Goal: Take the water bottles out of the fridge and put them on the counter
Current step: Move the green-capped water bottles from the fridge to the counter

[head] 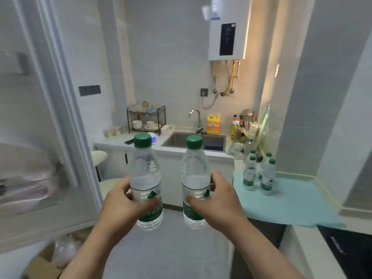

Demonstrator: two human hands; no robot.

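Note:
I hold two clear water bottles with green caps and green labels upright in front of me, above the floor. My left hand (122, 200) grips the left bottle (145, 168) around its label. My right hand (213, 198) grips the right bottle (194, 170) the same way. Several more green-capped bottles (259, 174) stand on a light blue cloth (289, 202) on the counter at the right. The open fridge door (40, 117) fills the left side, blurred.
Ahead is a counter (120, 141) with a sink (193, 140), a faucet (196, 117), a dish rack (146, 119) and a yellow detergent jug (213, 124). A black cooktop (350, 250) lies at the lower right. A stool (98, 158) stands left of centre; boxes and bags (56, 256) sit on the floor.

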